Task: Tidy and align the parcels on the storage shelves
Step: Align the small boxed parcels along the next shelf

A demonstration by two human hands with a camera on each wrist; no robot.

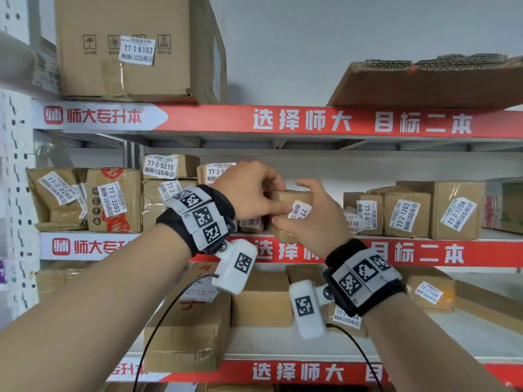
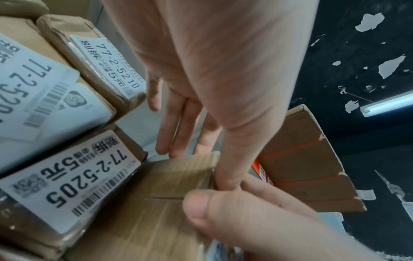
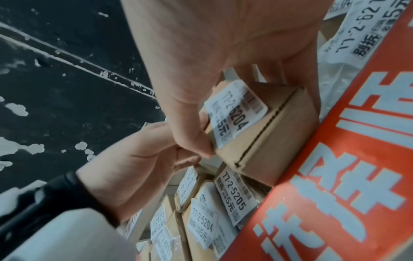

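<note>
Mid-tidy, middle shelf (image 1: 283,251).
We pinch one small box (image 1: 293,200) between left hand (image 1: 249,190) and right hand (image 1: 314,222); neighbouring parcels (image 1: 113,200) sit askew.

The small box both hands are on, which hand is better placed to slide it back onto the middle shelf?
Probably the right hand: it wraps the small box front and top, while the left hand touches only its left edge.

Both bare forearms wear black wristbands (image 1: 365,281) carrying white square-coded tags, white camera pods (image 1: 236,265) and black cables (image 1: 158,323).
</note>
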